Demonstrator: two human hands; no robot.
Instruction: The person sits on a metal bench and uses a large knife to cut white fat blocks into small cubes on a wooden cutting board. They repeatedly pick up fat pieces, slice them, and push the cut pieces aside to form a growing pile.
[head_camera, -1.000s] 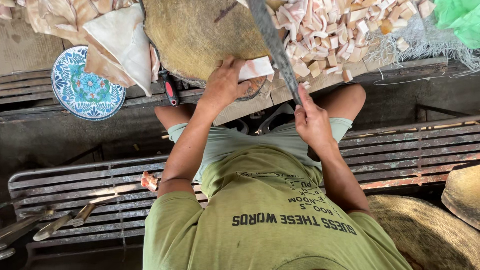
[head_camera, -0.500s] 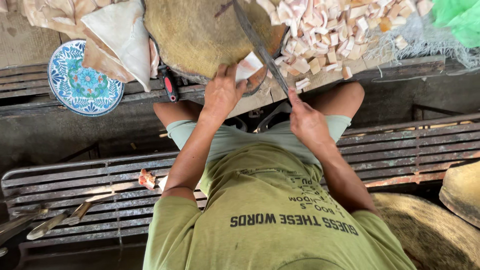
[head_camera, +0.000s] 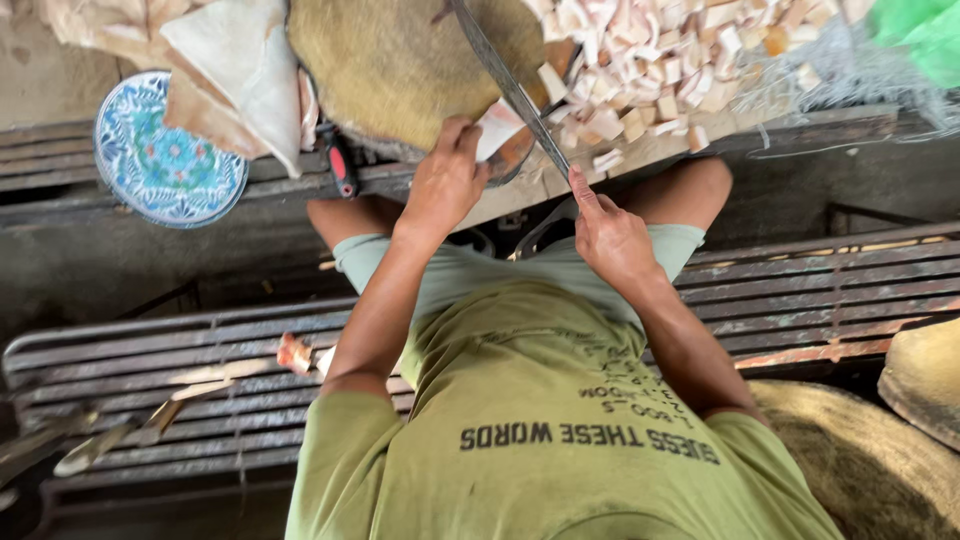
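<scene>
Since a second before, my long blade (head_camera: 505, 85) had swung across the round block (head_camera: 400, 60). My left hand (head_camera: 445, 185) pinched a pale piece (head_camera: 497, 128) against it; my right hand (head_camera: 610, 235) closed round the handle. Many cut chunks (head_camera: 660, 60) were heaped on the surface (head_camera: 640, 155); larger slabs (head_camera: 225, 60) remained. The blade's tip was cut off.
</scene>
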